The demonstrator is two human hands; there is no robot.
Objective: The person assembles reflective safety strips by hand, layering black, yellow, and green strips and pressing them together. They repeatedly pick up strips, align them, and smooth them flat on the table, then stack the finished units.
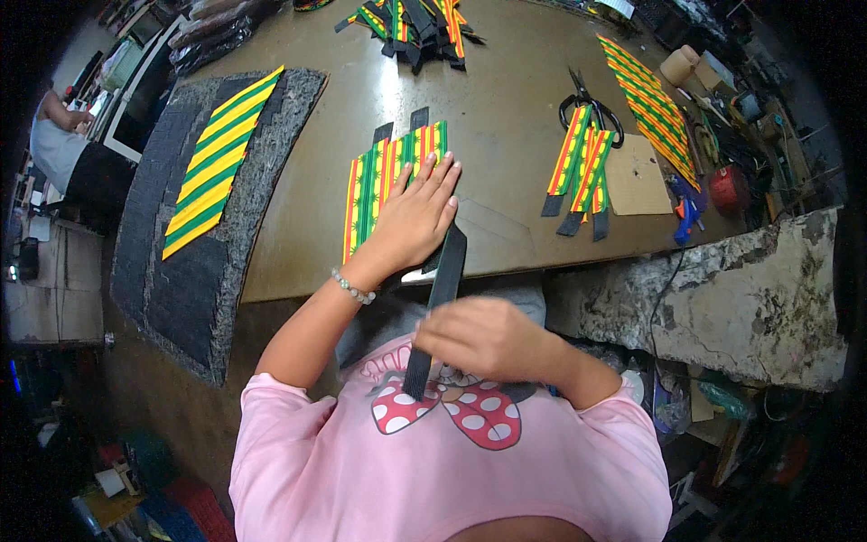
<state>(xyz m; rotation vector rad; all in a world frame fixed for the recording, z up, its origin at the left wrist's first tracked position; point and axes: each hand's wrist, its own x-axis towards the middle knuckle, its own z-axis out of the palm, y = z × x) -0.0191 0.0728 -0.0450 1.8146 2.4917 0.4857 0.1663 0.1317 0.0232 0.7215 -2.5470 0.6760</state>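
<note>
My left hand lies flat, fingers stretched out, over a row of strips patterned in yellow, green and red on the table. Black tabs stick out at the strips' far ends. From beside my left hand a black strap runs over the table's near edge toward my body. Slightly blurred, my right hand is closed on this strap, whose ribbed loose end hangs below the fingers in front of my pink shirt. What lies under my left palm is hidden.
At right, scissors touch several patterned strips beside a cardboard piece and a blue glue gun. A striped sheet lies on a dark board at left. More strips are heaped at the back. Another person is far left.
</note>
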